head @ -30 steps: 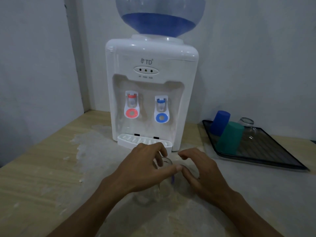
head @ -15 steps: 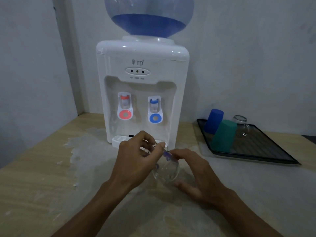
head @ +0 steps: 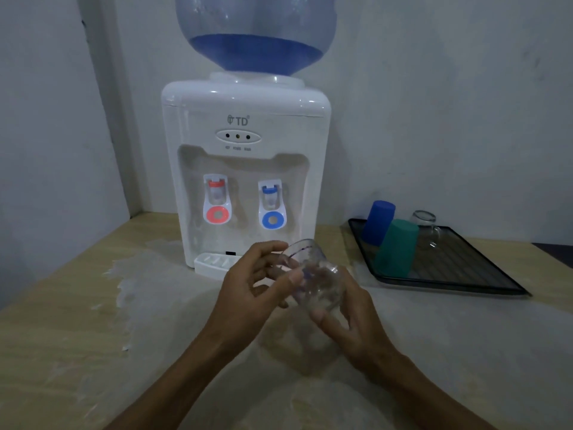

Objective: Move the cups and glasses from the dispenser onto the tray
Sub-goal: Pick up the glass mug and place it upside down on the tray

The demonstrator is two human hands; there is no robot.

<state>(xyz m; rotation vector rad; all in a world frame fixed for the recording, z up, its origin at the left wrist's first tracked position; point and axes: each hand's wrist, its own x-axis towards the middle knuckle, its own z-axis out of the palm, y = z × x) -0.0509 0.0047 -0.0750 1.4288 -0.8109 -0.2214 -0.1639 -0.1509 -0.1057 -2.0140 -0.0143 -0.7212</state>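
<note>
A clear glass (head: 313, 274) hangs tilted above the table in front of the white water dispenser (head: 245, 169), its rim pointing up and away from me. My left hand (head: 251, 290) grips it from the left, thumb across its side. My right hand (head: 347, 318) cups it from below and from the right. On the black tray (head: 465, 274) at the right stand, upside down, a blue cup (head: 378, 221), a green cup (head: 395, 248) and a clear glass mug (head: 426, 226).
The dispenser's white drip tray (head: 210, 265) juts out just behind my left hand. A large blue water bottle (head: 254, 32) sits on top of the dispenser. Walls close off the back and left. A pale film (head: 148, 274) covers the wooden table.
The glass has been lifted off the table and tilted over, its rim now up. Both hands have risen with it and moved slightly right.
</note>
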